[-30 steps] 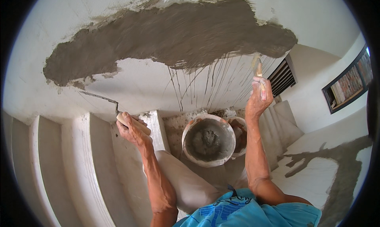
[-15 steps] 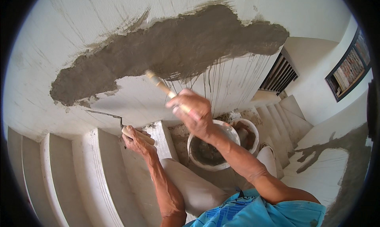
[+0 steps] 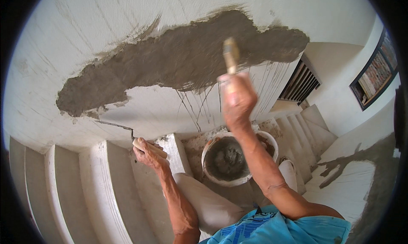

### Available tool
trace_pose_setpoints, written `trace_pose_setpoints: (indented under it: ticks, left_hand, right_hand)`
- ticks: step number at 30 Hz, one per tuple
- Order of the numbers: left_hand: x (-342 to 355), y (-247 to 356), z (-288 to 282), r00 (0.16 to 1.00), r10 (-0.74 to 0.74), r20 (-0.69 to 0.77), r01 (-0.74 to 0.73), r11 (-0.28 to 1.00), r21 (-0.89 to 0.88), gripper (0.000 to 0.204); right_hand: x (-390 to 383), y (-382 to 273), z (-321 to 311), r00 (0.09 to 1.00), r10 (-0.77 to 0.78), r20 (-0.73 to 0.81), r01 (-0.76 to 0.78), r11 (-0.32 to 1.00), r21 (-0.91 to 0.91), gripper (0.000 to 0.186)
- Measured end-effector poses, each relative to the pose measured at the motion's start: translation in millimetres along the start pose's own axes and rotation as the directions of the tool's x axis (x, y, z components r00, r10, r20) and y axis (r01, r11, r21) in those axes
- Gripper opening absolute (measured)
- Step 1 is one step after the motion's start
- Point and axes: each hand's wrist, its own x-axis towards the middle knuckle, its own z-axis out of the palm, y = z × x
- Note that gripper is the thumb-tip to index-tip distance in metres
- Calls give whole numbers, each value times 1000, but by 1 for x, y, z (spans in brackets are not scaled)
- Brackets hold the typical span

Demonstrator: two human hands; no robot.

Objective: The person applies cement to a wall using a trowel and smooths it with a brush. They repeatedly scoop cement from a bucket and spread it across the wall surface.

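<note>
My right hand (image 3: 240,100) is closed round the handle of a paintbrush (image 3: 231,52), blurred by motion. The bristle end lies in front of the lower part of a wide patch of wet grey mortar (image 3: 170,52) on the white wall; whether it touches cannot be told. My left hand (image 3: 149,152) grips the wooden handle of a trowel (image 3: 114,125), whose thin metal part points left, close to the wall's lower edge. Below my right forearm stands a white bucket (image 3: 204,161) with grey mortar inside. Thin grey drips run down the wall beneath the patch.
Behind the first bucket is a second bucket (image 3: 275,143), partly hidden by my right forearm. Stair steps (image 3: 91,180) rise on the left, and more steps (image 3: 304,133) descend at the right. A slatted vent (image 3: 299,80) and a framed window (image 3: 374,76) lie beyond.
My right hand has swung the paintbrush rightward and up across the mortar patch, its bristles now pointing upward. My left hand holds the trowel almost unmoved. More of the bucket's mortar shows.
</note>
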Motion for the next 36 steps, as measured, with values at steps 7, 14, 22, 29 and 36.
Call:
trace_pose_setpoints:
  ticks: [7,14,22,29,36]
  left_hand:
    - [-1,5,-3,999,26,28,-26,1000,3,41]
    - [0,0,-3,999,23,23,-22,1000,-4,42]
    - [2,-4,-7,999,16,38,-16,1000,-17,42]
    - [-1,3,-4,999,23,28,-23,1000,19,43]
    - [-1,1,-1,999,0,34,0,1000,-9,42]
  right_hand:
    - [-9,-46,16,917,2,399,-191,880,434,13]
    - [33,-2,-28,930,356,94,-366,860,355,9]
    - [27,-12,3,990,-138,27,140,987,-79,19]
    - [7,-54,19,889,-196,414,43,936,350,10]
    - [41,-5,-14,973,226,51,-227,882,414,9]
